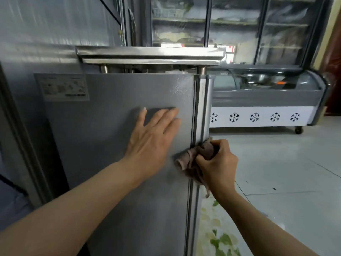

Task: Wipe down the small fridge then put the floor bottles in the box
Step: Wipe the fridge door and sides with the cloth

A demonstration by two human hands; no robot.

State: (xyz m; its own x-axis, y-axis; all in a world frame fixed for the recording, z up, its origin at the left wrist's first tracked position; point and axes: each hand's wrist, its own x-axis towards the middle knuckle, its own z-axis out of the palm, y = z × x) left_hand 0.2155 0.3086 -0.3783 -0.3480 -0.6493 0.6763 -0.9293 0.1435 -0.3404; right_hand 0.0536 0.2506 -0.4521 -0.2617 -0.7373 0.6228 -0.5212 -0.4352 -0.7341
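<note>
Looks like a shop with a pale tiled floor [287, 163], a glass-door display cooler [238, 28] along the back wall and a curved-lid chest freezer [265, 100] with snowflake cutouts, both well beyond the right hand [217, 163]. The small fridge [118, 145] fills the foreground, grey side panel facing us, with a steel rack [149, 55] on top. Left hand [153, 133] lies flat, fingers straight, on that panel, and just beside it the right hand grips a bunched brownish rag [193, 159] pressed to the fridge's front corner edge.

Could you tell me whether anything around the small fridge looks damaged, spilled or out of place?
Nothing stands out. The left hand rests flat on the small fridge side, the right hand wipes its front edge with a cloth.
</note>
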